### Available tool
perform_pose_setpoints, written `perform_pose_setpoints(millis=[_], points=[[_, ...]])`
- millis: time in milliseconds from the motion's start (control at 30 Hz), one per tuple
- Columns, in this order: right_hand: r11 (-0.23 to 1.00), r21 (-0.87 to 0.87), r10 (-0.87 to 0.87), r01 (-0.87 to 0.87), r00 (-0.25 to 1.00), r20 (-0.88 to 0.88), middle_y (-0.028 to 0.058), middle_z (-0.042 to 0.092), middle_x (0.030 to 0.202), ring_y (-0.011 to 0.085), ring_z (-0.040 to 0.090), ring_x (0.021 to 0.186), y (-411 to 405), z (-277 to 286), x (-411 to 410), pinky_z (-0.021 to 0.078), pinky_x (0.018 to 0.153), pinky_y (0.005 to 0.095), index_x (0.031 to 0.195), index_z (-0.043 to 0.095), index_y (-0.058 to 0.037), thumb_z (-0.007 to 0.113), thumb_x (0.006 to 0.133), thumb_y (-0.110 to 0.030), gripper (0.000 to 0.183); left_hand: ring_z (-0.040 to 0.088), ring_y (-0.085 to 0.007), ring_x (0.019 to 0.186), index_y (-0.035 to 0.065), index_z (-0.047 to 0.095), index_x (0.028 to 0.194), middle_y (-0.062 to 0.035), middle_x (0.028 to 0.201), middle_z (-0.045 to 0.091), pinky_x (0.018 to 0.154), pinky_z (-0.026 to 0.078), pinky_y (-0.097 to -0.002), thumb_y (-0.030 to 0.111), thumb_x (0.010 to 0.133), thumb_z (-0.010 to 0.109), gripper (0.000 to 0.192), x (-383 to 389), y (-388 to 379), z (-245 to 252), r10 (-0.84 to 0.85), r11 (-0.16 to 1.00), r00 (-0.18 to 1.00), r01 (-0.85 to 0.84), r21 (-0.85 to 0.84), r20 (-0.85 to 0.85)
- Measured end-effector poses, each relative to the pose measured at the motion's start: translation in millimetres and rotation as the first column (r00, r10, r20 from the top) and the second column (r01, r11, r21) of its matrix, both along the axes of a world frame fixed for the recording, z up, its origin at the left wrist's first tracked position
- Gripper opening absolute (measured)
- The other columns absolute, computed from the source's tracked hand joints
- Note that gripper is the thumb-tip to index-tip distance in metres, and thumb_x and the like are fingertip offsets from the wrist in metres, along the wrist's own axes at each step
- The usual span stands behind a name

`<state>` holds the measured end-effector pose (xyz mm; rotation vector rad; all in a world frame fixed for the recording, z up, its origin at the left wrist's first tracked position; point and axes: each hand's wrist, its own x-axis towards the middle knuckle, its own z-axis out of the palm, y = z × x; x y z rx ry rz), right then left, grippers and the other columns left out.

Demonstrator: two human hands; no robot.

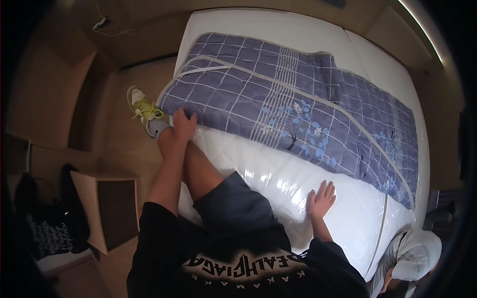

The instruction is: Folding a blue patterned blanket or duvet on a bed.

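A blue-purple checked quilted bed pad [238, 89] with pale edging and a printed tree lies partly folded over a white mattress [283, 186]. Shiny clear plastic wraps the mattress. At the pad's near left corner is my left hand [182, 124], slightly blurred, its fingertips on the fabric edge. Whether those fingers pinch the cloth is unclear. My right hand [321, 200] rests palm down on the plastic, fingers extended, a short way from the pad's near edge. Nothing is in it. One of my knees is against the mattress side.
A bedside cabinet [117, 212] with a dark front stands at left, near a dark fabric item [48, 223]. Another person in grey clothing [413, 253] bends at the mattress's right corner. My shoe [143, 106] extends over the wooden floor. A white cable [111, 31] lies at far left.
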<state>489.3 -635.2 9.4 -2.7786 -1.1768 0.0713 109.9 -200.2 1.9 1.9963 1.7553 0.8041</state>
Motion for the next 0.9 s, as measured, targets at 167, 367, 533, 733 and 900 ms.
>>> perform_pose_setpoints(millis=[167, 367, 533, 733, 900], points=[[0.983, -0.045, -0.183, 0.180, 0.979, -0.090, 0.0168, 0.025, 0.157, 0.0381, 0.018, 0.145, 27.3, -16.6, 7.9, 0.0101, 0.114, 0.0589, 0.148, 0.034, -0.0093, 0.044, 0.094, -0.040, 0.063, 0.051, -0.0432, 0.115, -0.0069, 0.052, 0.124, -0.0278, 0.120, 0.056, 0.100, 0.042, -0.0450, 0.031, 0.082, 0.068, 0.058, -45.5, 46.4, -0.9, 0.110, 0.990, 0.989, -0.101, 0.095, -0.095], [0.982, -0.043, -0.169, 0.182, 0.962, 0.214, 0.0175, 0.023, 0.157, 0.0382, 0.018, 0.145, 22.0, -37.5, 2.7, 0.0097, 0.115, 0.0575, 0.150, 0.029, -0.0097, 0.039, 0.093, -0.041, 0.066, 0.055, -0.0414, 0.115, -0.0093, 0.047, 0.129, -0.0277, 0.120, 0.058, 0.101, 0.042, -0.0438, 0.043, 0.082, 0.070, 0.074, -61.1, 95.2, 18.7, 0.191, 0.982, 0.981, -0.191, 0.001, 0.031], [0.987, -0.019, -0.147, 0.157, 0.954, 0.260, 0.0154, 0.025, 0.156, 0.0371, 0.020, 0.144, 21.4, -52.7, 3.2, 0.0122, 0.114, 0.0589, 0.150, 0.029, -0.0109, 0.039, 0.093, -0.038, 0.064, 0.059, -0.0422, 0.108, -0.0054, 0.053, 0.123, -0.0302, 0.114, 0.060, 0.093, 0.046, -0.0450, 0.050, 0.083, 0.065, 0.069, -77.3, 123.8, -0.7, 0.279, 0.957, 0.957, -0.284, -0.059, -0.075], [0.988, -0.022, -0.142, 0.153, 0.955, 0.261, 0.0168, 0.025, 0.156, 0.0370, 0.019, 0.144, 26.8, -50.9, 7.5, 0.0134, 0.113, 0.0600, 0.149, 0.029, -0.0101, 0.038, 0.093, -0.039, 0.063, 0.065, -0.0410, 0.093, 0.0066, 0.062, 0.104, -0.0217, 0.095, 0.068, 0.086, 0.047, -0.0489, 0.039, 0.088, 0.056, 0.036, -92.4, 113.1, -1.7, 0.337, 0.926, 0.894, -0.371, -0.066, -0.296], [0.982, -0.033, -0.171, 0.184, 0.958, 0.231, 0.0186, 0.025, 0.155, 0.0399, 0.019, 0.144, 34.6, -42.4, 9.1, 0.0138, 0.112, 0.0609, 0.149, 0.029, -0.0078, 0.041, 0.091, -0.036, 0.066, 0.066, -0.0383, 0.087, 0.0053, 0.061, 0.096, -0.0202, 0.090, 0.068, 0.077, 0.048, -0.0469, 0.034, 0.088, 0.055, 0.031, -87.5, 107.8, 29.7, 0.195, 0.961, 0.784, -0.272, -0.044, -0.589]])
